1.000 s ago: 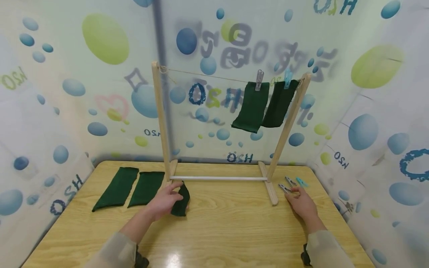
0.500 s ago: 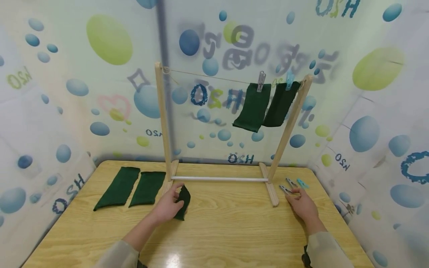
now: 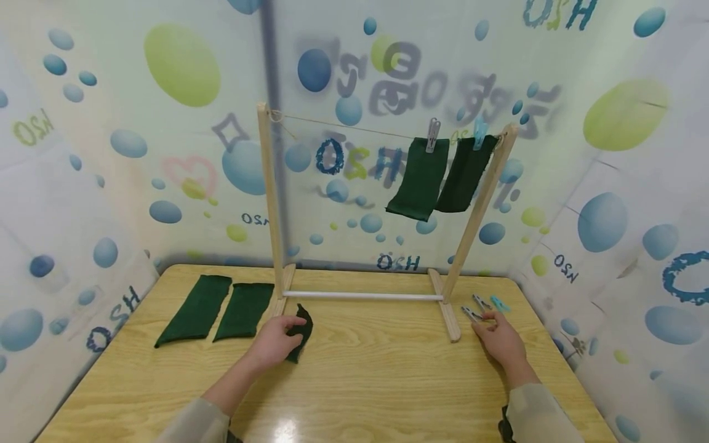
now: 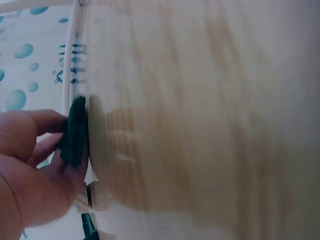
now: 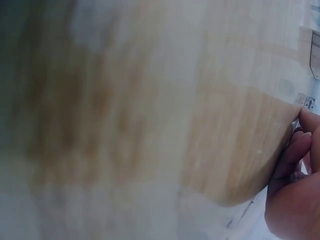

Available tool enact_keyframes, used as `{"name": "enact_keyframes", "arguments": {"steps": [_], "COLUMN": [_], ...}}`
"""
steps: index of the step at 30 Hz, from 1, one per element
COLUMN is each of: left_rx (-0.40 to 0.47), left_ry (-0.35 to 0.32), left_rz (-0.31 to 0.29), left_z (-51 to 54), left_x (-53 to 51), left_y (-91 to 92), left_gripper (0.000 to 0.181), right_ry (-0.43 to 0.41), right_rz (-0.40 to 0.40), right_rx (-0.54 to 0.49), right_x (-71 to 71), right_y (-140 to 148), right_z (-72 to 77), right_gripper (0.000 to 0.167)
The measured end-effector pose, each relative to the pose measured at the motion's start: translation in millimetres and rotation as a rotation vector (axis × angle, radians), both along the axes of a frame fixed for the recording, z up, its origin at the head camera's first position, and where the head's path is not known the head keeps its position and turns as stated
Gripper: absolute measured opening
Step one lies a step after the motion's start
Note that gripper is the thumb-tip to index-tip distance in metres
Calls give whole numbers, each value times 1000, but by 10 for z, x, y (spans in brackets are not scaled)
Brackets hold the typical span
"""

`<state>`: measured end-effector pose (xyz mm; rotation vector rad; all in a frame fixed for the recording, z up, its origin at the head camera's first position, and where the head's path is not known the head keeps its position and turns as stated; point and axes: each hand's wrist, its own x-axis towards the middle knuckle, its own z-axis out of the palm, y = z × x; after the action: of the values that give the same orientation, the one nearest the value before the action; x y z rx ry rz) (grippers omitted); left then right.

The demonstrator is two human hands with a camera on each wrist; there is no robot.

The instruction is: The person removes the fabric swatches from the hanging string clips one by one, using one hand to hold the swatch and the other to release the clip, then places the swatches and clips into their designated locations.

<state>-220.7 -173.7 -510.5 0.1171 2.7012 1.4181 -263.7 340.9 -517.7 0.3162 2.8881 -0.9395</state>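
The left hand (image 3: 272, 341) grips a small dark green cloth (image 3: 301, 332), bunched between thumb and fingers just above the table. In the left wrist view that cloth (image 4: 75, 132) stands between the fingertips of the hand (image 4: 35, 170). On the right, the other hand (image 3: 503, 338) has its fingertips at the end of a grey clothespin (image 3: 471, 313); the right wrist view shows curled fingers (image 5: 295, 155) at the table surface. Beside it lie another grey clothespin (image 3: 480, 301) and a light blue one (image 3: 500, 303). Whether the right fingers pinch the pin is hard to see.
A wooden rack (image 3: 268, 203) with a string (image 3: 343, 126) stands at the back. Two green cloths (image 3: 419, 178) (image 3: 467, 175) hang at its right end under clothespins. Two more (image 3: 196, 307) (image 3: 244, 311) lie flat at the left on the table (image 3: 376, 381).
The cloth in the left hand has turned and shifted slightly, and the fingers have changed their hold on it. The right hand has stayed at the clothespins.
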Motion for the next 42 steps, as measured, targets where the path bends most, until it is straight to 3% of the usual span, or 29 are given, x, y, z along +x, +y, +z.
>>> {"name": "enact_keyframes", "arguments": {"steps": [7, 17, 23, 25, 30, 36, 42], "left_rx": [-119, -307, -391, -384, -331, -234, -187], "left_ry": [8, 7, 4, -23, -115, -117, -141], "left_rz": [-5, -34, -4, -13, -123, -224, -264], "left_z": [28, 75, 151, 168, 145, 139, 193], "left_x": [-13, 26, 61, 59, 28, 13, 30], "left_y": [9, 1, -63, -88, -148, -195, -188], "left_gripper": [34, 48, 57, 61, 75, 77, 77], "right_ry": [3, 1, 3, 4, 8, 4, -11], "right_rz": [-3, -12, -13, -14, -15, -18, -43], "right_rx": [1, 2, -2, -3, -3, 5, 9], "right_x": [6, -14, -16, -16, -16, -16, -42], "right_y": [2, 22, 28, 29, 26, 35, 18], "right_z": [0, -52, -67, -64, -49, -73, -51], "right_gripper": [59, 59, 58, 58, 58, 59, 61]}}
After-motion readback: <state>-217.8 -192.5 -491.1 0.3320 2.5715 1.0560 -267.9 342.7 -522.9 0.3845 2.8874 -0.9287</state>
